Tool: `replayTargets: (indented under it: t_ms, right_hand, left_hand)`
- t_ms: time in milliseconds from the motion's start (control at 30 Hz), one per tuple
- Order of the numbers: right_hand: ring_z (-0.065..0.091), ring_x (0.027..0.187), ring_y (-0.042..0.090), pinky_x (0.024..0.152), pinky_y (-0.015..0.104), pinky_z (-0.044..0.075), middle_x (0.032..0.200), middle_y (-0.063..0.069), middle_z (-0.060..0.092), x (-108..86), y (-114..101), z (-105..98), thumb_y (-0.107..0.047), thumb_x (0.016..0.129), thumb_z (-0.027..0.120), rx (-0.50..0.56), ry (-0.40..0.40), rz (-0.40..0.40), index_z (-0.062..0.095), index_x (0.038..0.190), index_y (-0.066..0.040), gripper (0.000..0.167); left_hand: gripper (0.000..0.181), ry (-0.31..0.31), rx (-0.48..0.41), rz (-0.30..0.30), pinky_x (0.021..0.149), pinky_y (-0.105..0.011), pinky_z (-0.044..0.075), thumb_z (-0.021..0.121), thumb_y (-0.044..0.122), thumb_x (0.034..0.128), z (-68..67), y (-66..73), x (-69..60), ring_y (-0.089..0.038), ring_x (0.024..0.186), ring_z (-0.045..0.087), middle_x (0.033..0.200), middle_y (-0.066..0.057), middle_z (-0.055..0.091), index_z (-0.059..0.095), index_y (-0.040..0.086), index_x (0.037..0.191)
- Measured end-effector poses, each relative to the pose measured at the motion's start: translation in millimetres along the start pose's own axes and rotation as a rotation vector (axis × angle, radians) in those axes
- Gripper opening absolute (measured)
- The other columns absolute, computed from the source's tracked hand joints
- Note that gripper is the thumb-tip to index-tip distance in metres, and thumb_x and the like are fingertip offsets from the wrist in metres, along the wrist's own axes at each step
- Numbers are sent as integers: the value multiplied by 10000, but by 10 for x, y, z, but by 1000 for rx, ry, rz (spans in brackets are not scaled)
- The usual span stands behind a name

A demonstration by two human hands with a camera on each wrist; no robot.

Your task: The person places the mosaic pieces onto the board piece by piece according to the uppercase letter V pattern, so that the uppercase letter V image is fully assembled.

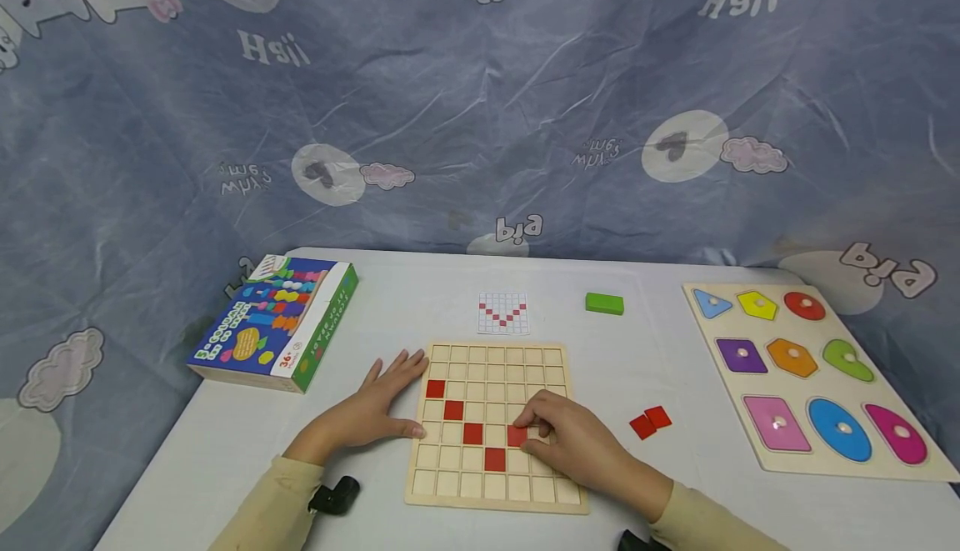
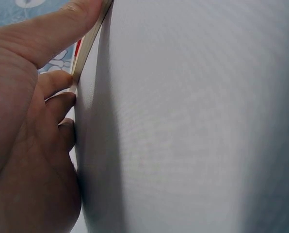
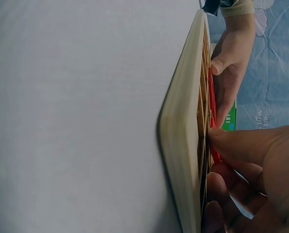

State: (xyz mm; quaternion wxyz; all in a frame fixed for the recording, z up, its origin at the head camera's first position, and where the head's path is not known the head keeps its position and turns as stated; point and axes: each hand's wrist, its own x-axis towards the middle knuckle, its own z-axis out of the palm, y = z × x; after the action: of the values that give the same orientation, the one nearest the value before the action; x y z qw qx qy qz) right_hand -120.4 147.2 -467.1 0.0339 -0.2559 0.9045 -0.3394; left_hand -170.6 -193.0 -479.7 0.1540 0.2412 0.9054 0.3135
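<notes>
A wooden grid board (image 1: 497, 503) lies on the white table, with red squares in a descending diagonal, the lowest a red tile (image 1: 495, 459). My right hand (image 1: 581, 443) pinches another red tile (image 1: 516, 436) between thumb and finger, up and right of that one. In the right wrist view the right hand (image 3: 261, 170) has its fingertips at the red tile (image 3: 215, 154) over the board's cells. My left hand (image 1: 367, 413) rests at the board's left edge, fingers extended; in the left wrist view the left hand's thumb (image 2: 52, 31) touches the board's edge.
A card with a red V pattern (image 1: 503, 313) lies behind the board, a green block (image 1: 604, 303) to its right. Two loose red tiles (image 1: 642, 427) are right of the board. A shape puzzle (image 1: 765, 401) stands far right, a box (image 1: 270, 322) at left.
</notes>
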Motion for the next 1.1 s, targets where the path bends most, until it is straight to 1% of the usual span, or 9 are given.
replayTargets:
  t_ms: [200, 467, 667, 900, 1000, 1100]
  right_hand:
    - [553, 788, 48, 704, 194, 480, 992, -153, 641, -2, -2, -1, -134, 858, 818, -14, -1, -18, 736, 1022, -224, 204]
    - [554, 787, 51, 695, 191, 482, 991, -146, 638, 1, 4, 12, -130, 854, 821, -14, -4, -34, 765, 1007, -208, 181]
    - [544, 782, 38, 690, 195, 481, 991, -138, 636, 6, 8, 19, -127, 851, 821, -22, -14, -27, 761, 1015, -208, 192]
    - [545, 795, 44, 698, 200, 485, 996, -130, 634, -7, 2, 4, -112, 856, 812, -3, -13, -20, 760, 1030, -202, 203]
    - [558, 806, 62, 713, 205, 492, 999, -131, 632, -19, 4, -10, -107, 862, 806, 13, -12, -13, 757, 1037, -210, 208]
    - [560, 850, 72, 756, 225, 501, 1012, -146, 630, -31, 9, -26, -106, 876, 791, 19, -6, -1, 752, 1043, -225, 209]
  left_hand:
    - [1072, -3, 1, 4, 1233, -569, -88, 831, 482, 802, -5, -5, 8, -333, 1567, 14, 1698, -89, 153, 254, 108, 1625]
    - [1061, -2, -6, 3, 1234, -564, -90, 834, 464, 806, -4, 6, -8, -333, 1567, 17, 1698, -90, 156, 259, 109, 1624]
    - [1049, 4, -9, 15, 1237, -560, -83, 832, 453, 813, -4, 16, -20, -338, 1566, 29, 1695, -97, 166, 263, 100, 1621]
    - [1051, 6, -7, 10, 1238, -553, -84, 827, 468, 813, 3, 7, -16, -325, 1568, 29, 1697, -81, 163, 261, 113, 1624]
    - [1053, 6, -6, 10, 1238, -554, -85, 827, 473, 811, 6, 2, -13, -324, 1568, 28, 1698, -80, 162, 261, 116, 1624]
    - [1056, 7, -2, 11, 1238, -555, -84, 826, 479, 810, 9, -4, -11, -325, 1568, 28, 1697, -82, 164, 261, 116, 1624]
